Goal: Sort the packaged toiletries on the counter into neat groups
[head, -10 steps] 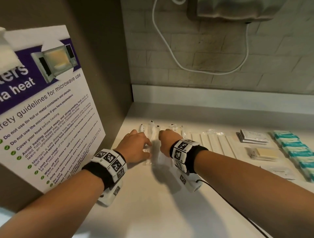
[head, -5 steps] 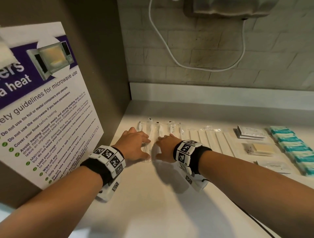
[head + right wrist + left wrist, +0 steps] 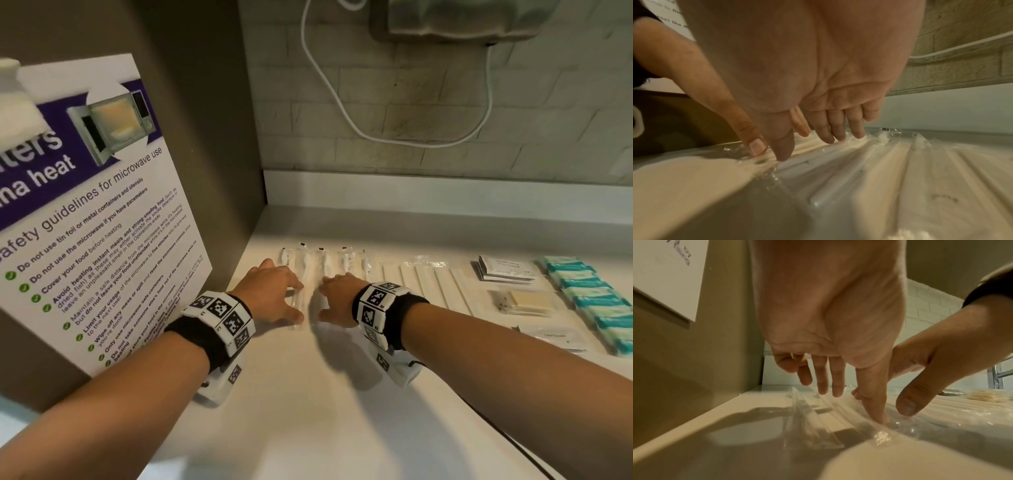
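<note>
Several clear-wrapped toothbrushes (image 3: pixel 310 270) lie side by side near the counter's back left corner. My left hand (image 3: pixel 274 296) lies flat on the left ones, fingers straight, thumb tip pressing the wrap (image 3: pixel 879 418). My right hand (image 3: pixel 337 298) lies flat on the ones beside it, fingertips (image 3: pixel 828 138) touching the plastic. The hands sit a small gap apart. To the right lie a row of white sticks (image 3: pixel 431 284), white sachets (image 3: pixel 503 270), a wrapped beige soap (image 3: pixel 522 301), teal packets (image 3: pixel 589 294) and a flat clear pouch (image 3: pixel 555 337).
A brown side wall with a microwave safety poster (image 3: pixel 96 219) stands close on the left. A tiled wall with a white cable (image 3: pixel 342 106) and a mounted device (image 3: pixel 462 20) rises behind. The cream counter (image 3: pixel 325 411) stretches toward me.
Both hands have slid slightly toward me along the toothbrush packets and spread a little apart; the view has shifted slightly.
</note>
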Available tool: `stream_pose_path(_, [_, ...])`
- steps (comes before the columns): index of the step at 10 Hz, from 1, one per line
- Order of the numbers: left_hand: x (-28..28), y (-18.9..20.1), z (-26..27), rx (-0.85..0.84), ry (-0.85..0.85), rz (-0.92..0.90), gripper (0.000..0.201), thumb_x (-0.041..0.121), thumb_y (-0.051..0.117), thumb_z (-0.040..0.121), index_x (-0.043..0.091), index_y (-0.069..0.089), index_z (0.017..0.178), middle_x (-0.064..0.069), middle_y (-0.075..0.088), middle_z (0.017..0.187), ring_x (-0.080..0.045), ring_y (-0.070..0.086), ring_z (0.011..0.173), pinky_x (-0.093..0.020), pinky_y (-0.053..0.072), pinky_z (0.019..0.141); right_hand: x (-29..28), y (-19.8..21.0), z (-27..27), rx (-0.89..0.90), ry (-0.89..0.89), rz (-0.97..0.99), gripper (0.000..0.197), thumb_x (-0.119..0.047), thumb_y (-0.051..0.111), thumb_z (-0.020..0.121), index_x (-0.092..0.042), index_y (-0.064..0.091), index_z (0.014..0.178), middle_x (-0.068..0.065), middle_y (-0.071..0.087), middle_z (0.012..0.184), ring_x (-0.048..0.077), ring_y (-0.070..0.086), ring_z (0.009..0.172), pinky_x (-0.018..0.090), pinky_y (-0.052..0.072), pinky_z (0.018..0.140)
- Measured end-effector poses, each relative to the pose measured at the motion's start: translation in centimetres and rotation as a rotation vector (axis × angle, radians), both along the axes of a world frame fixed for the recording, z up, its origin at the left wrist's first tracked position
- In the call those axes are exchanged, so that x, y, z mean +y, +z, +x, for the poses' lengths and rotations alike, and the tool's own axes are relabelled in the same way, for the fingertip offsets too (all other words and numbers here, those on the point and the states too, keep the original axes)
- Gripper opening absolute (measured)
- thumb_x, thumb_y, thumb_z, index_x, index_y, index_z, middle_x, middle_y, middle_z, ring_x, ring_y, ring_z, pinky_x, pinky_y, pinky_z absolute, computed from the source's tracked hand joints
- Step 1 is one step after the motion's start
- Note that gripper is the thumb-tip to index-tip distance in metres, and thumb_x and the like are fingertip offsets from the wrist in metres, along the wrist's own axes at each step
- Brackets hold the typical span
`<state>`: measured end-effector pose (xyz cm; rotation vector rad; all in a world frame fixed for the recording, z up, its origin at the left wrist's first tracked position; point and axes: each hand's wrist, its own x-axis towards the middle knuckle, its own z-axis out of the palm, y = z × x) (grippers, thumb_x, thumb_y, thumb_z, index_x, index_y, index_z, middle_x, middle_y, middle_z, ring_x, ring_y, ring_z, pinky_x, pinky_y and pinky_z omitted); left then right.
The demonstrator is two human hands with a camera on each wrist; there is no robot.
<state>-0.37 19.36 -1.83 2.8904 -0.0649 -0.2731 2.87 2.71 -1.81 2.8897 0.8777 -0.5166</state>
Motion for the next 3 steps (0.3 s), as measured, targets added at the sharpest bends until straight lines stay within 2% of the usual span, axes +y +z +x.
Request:
stream_pose_path(1, [-0.1,0.3,-0.1,0.011,0.044,-0.027,0.074,0.051,0.082,0.061,0.041,0.055,0.129,0.006,0.045,0.126,-0.02,0.048,0.116,-0.039,0.044,0.102,-0.1,0.2,-0.1,-0.006,-0.006,-0.001,0.052,-0.041,0.05,0.091,-0.014,0.051,0.136,0.006,0.049,0.14,0.028,0.048,0.126,0.04,0.033,0.108])
stream_pose_path(2, [-0.6,1.3,-0.1,0.007,0.039,-0.101,0.067,0.045,0.081,0.07,0.035,0.055,0.132,0.001,0.046,0.13,-0.022,0.054,0.117,-0.038,0.044,0.103,-0.6,1.0,-0.4,0.005,-0.004,0.015,0.055,-0.042,0.05,0.092,-0.015,0.045,0.14,0.006,0.047,0.144,0.028,0.045,0.131,0.042,0.032,0.112])
stream_pose_path(3, [-1.5,2.6,0.0,0.023,-0.029,-0.115,0.061,0.044,0.075,0.08,0.026,0.055,0.135,0.002,0.055,0.136,-0.016,0.056,0.116,-0.027,0.043,0.095,-1.1,2.3,-0.4,-0.018,-0.03,0.078,0.059,-0.045,0.05,0.092,-0.018,0.042,0.143,0.005,0.048,0.144,0.027,0.048,0.128,0.042,0.041,0.106])
